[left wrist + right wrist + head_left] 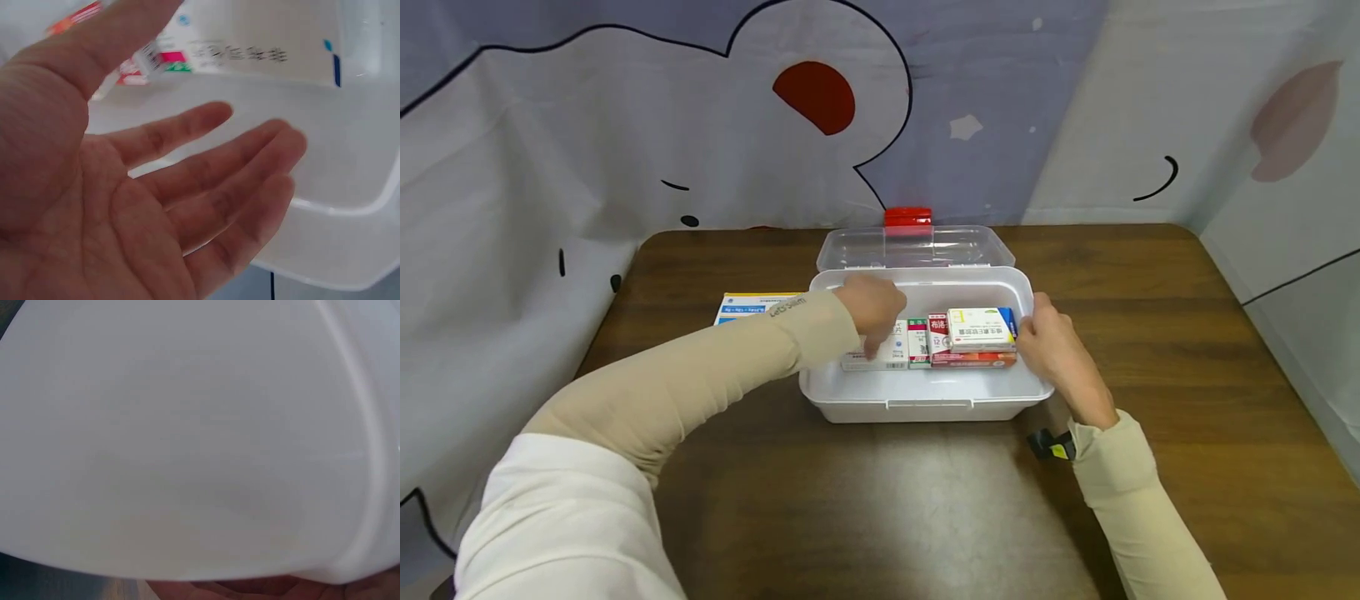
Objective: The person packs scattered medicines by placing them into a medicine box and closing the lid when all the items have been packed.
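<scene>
A white plastic storage box (925,392) stands on the table with its clear lid (955,246) swung back. Inside lie several medicine boxes. My left hand (874,310) is over the left part of the storage box, its fingers loosely extended and the palm empty in the left wrist view. Closest to it is a white medicine box (262,44), lying flat. At the right end, my right hand (1056,350) grips the rim, and in the right wrist view its fingers (231,589) show beneath the white wall. A small white-and-blue carton (977,329) lies on a red carton (973,360).
Left of the storage box, partly behind my left arm, lies a white-and-blue carton (752,305) with a yellow edge. The lid's red handle (908,217) is close to the patterned curtain (700,150) behind the brown table (895,508).
</scene>
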`<state>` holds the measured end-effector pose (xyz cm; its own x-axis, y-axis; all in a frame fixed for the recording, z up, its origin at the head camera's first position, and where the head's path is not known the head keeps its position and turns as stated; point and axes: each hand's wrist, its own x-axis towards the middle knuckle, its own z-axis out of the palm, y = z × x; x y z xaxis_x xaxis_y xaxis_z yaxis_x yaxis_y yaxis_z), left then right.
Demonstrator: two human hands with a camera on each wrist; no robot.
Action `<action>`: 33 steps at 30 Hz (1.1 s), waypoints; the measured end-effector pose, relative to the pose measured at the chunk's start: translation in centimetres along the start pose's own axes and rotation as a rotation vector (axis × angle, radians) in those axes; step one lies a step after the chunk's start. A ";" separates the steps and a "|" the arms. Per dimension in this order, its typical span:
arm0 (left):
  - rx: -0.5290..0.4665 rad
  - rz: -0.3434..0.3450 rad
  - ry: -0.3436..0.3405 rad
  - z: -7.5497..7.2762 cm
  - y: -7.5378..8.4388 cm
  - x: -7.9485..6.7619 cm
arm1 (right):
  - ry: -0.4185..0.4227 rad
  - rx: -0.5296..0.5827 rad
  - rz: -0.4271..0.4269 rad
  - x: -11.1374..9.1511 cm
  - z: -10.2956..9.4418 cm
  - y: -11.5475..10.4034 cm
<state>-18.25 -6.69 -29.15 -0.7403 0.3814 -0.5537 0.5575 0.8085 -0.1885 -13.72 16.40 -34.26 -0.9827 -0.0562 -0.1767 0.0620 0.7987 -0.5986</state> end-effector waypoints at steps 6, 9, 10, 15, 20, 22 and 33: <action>-0.157 -0.025 -0.041 -1.1 -0.9 -1.0 | -0.003 0.004 -0.001 0.1 -0.1 0.2; -0.225 -0.042 -0.038 -1.3 -1.7 -1.1 | -0.006 0.003 0.001 0.2 -0.2 0.2; -0.241 -0.044 -0.033 -1.4 -2.0 -1.1 | -0.006 0.002 0.000 0.2 -0.2 0.2; -0.258 -0.015 0.014 -2.3 -4.1 -1.7 | 0.006 -0.007 -0.009 0.2 -0.3 0.3; -0.376 -0.038 0.067 -2.9 -6.9 -2.8 | 0.002 -0.004 -0.013 0.3 -0.3 0.3; -0.413 -0.033 0.101 -2.7 -7.9 -3.2 | 0.001 -0.002 -0.015 0.3 -0.3 0.3; -0.598 -0.032 0.254 0.6 -12.4 -5.2 | 0.001 -0.009 -0.004 0.3 -0.2 0.4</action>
<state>-21.02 -18.97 -24.45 -0.8597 0.3881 -0.3322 0.2830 0.9031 0.3228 -14.03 16.85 -34.40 -0.9831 -0.0589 -0.1733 0.0563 0.8038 -0.5923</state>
